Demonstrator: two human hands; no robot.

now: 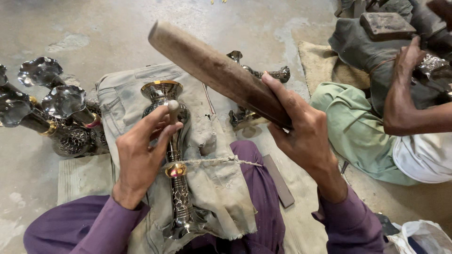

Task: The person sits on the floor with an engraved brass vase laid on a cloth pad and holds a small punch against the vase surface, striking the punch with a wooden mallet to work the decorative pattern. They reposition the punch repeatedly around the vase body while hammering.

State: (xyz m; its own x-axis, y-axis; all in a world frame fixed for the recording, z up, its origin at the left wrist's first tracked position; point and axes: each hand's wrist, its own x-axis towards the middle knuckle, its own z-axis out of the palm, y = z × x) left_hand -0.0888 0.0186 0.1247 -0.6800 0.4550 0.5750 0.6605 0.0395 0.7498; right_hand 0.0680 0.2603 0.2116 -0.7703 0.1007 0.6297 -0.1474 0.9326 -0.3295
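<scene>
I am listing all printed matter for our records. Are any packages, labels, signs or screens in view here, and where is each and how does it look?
No labels, signs or screens show.
Plastic bag: the only package-like thing, on the floor at bottom right beside the right sleeve; white, crumpled, soft, something dark inside.
</scene>
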